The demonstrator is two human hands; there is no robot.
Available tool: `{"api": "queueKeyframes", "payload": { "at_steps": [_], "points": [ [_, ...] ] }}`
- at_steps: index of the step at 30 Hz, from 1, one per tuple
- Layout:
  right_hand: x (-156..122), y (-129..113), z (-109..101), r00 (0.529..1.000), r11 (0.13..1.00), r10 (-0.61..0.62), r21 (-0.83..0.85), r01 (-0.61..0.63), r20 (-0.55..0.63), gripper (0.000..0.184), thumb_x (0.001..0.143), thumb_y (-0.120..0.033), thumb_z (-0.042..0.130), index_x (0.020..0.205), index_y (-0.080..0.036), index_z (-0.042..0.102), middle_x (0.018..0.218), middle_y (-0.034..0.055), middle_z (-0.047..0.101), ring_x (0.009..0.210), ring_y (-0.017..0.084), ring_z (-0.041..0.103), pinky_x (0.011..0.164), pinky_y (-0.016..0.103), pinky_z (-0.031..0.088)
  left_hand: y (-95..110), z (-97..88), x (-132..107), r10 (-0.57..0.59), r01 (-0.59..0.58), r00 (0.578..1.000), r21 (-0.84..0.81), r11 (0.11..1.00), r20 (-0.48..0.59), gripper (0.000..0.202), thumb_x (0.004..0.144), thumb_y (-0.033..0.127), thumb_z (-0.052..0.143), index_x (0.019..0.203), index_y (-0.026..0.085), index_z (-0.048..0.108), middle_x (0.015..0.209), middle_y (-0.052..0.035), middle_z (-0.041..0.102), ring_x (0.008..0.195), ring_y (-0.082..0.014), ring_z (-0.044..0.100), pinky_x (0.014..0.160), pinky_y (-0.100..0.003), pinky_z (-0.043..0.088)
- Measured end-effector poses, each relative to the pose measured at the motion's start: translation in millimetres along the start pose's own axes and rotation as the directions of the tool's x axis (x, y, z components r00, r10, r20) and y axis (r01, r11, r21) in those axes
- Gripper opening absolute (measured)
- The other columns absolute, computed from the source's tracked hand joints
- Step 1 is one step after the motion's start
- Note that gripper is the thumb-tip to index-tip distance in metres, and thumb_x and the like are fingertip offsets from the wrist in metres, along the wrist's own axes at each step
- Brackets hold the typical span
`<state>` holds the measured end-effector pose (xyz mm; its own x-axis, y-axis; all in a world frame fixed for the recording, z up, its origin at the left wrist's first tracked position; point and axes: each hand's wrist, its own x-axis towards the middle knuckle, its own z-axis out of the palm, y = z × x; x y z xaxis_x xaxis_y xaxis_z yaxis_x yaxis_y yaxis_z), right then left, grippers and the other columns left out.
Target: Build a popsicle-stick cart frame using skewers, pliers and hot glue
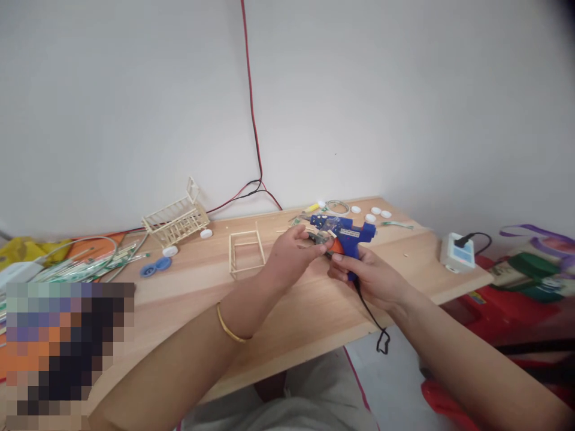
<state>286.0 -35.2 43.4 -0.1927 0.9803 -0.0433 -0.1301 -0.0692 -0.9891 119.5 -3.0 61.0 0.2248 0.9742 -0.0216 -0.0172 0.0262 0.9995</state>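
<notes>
The glue gun [353, 242], blue with an orange trigger, sits in the right hand [371, 276], its fingers wrapped round the handle. It looks light, stiff and plastic; the handle is the safe hold, the nozzle likely hot. The left hand [291, 251] curls beside its front; whether it pinches anything cannot be told. Left of that hand stands a thin stick frame [230, 254], probably fragile.

The right hand [366, 270] grips a blue glue gun [349, 246] by its handle; the left hand [291, 254] is just left of it. Left of both, a rectangular stick frame [230, 254] sits on the wooden table [299, 317]. A slatted stick model [177, 220] stands farther left, near the wall [135, 108].
</notes>
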Motion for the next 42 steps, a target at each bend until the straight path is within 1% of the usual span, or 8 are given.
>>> {"api": "queueKeyframes", "payload": {
  "at_steps": [5, 9, 12, 17, 21, 27, 37, 42],
  "points": [
    [-2, 1, -4, 1.0, 0.998, -0.012, -0.057, 0.01, -0.029, 0.023, 0.076, -0.036, 0.067, 0.083, -0.019, 0.054, 0.061, -0.0047, 0.045, 0.055, 0.01, 0.038, 0.057, 0.027, 0.03, -8, 22.6, 8, -0.007, 0.079, 0.97, -0.29, 0.954, 0.243, 0.025, 0.065, 0.029, 0.072, 0.083, 0.013, 0.066, 0.083, -0.0057, 0.062, 0.064, -0.0095, 0.051, 0.055, -0.021, 0.036],
    [0, 4, -15, 0.994, 0.982, -0.052, -0.184, 0.033, -0.099, 0.024, 0.079, -0.039, 0.063, 0.088, -0.019, 0.055, 0.06, -0.0047, 0.046, 0.058, 0.011, 0.04, 0.059, 0.027, 0.032, -18, 21.8, 13, 0.082, -0.066, 0.993, -0.179, 0.982, 0.084, 0.018, 0.071, 0.031, 0.066, 0.067, 0.013, 0.067, 0.064, -0.001, 0.058, 0.057, -0.0085, 0.047, 0.057, -0.022, 0.038],
    [3, 5, -23, 0.983, 0.974, -0.087, -0.221, 0.05, -0.16, 0.032, 0.078, -0.042, 0.063, 0.098, -0.019, 0.055, 0.059, -0.0055, 0.046, 0.057, 0.011, 0.041, 0.06, 0.027, 0.034, -23, 16.5, 15, 0.044, -0.041, 0.999, -0.177, 0.983, 0.016, 0.019, 0.07, 0.033, 0.068, 0.067, 0.014, 0.067, 0.06, 0.0005, 0.056, 0.056, -0.0086, 0.047, 0.057, -0.023, 0.039],
    [4, 7, -22, 0.985, 0.965, -0.071, -0.26, 0.027, -0.16, 0.035, 0.077, -0.044, 0.063, 0.1, -0.017, 0.057, 0.06, -0.0049, 0.046, 0.058, 0.011, 0.041, 0.059, 0.026, 0.034, -20, 22.5, 16, -0.114, 0.168, 0.984, -0.509, 0.844, 0.135, 0.023, 0.064, 0.03, 0.075, 0.069, 0.011, 0.063, 0.066, 0.0002, 0.056, 0.055, -0.0054, 0.047, 0.056, -0.021, 0.039],
    [1, 8, -16, 0.981, 0.947, -0.062, -0.322, -0.001, -0.185, 0.028, 0.076, -0.043, 0.065, 0.083, -0.017, 0.058, 0.063, -0.0036, 0.047, 0.06, 0.011, 0.041, 0.059, 0.026, 0.034, -14, 32.5, 14, -0.125, 0.238, 0.965, -0.581, 0.778, 0.228, 0.02, 0.063, 0.026, 0.074, 0.066, 0.011, 0.06, 0.062, 0.0004, 0.053, 0.053, -0.0053, 0.045, 0.05, -0.02, 0.034],
    [-1, 10, -16, 0.983, 0.916, -0.073, -0.4, -0.001, -0.17, 0.03, 0.078, -0.048, 0.062, 0.078, -0.018, 0.058, 0.063, -0.003, 0.047, 0.062, 0.012, 0.042, 0.061, 0.026, 0.035, -13, 33.6, 13, -0.133, 0.243, 0.965, -0.576, 0.781, 0.227, 0.017, 0.061, 0.022, 0.071, 0.065, 0.012, 0.058, 0.06, 0.0002, 0.052, 0.052, -0.0057, 0.043, 0.049, -0.021, 0.033],
    [-4, 17, -13, 0.982, 0.918, -0.077, -0.397, 0.003, -0.171, 0.036, 0.079, -0.046, 0.061, 0.103, -0.019, 0.061, 0.065, -0.0031, 0.048, 0.063, 0.013, 0.043, 0.064, 0.028, 0.036, -27, 27.6, 12, -0.094, 0.125, 0.992, -0.507, 0.853, 0.087, 0.011, 0.063, 0.019, 0.063, 0.061, 0.014, 0.053, 0.058, 0.0038, 0.046, 0.05, -0.0051, 0.041, 0.049, -0.02, 0.033],
    [-5, 22, -7, 0.99, 0.929, -0.06, -0.37, 0.01, -0.125, 0.029, 0.079, -0.047, 0.061, 0.089, -0.019, 0.06, 0.062, -0.0039, 0.045, 0.06, 0.012, 0.041, 0.061, 0.027, 0.034, -32, 22.1, 5, -0.064, 0.108, 0.992, -0.491, 0.865, 0.106, 0.008, 0.064, 0.02, 0.063, 0.064, 0.013, 0.059, 0.064, 0.0006, 0.054, 0.054, -0.0059, 0.046, 0.053, -0.02, 0.036]
  ]
}}
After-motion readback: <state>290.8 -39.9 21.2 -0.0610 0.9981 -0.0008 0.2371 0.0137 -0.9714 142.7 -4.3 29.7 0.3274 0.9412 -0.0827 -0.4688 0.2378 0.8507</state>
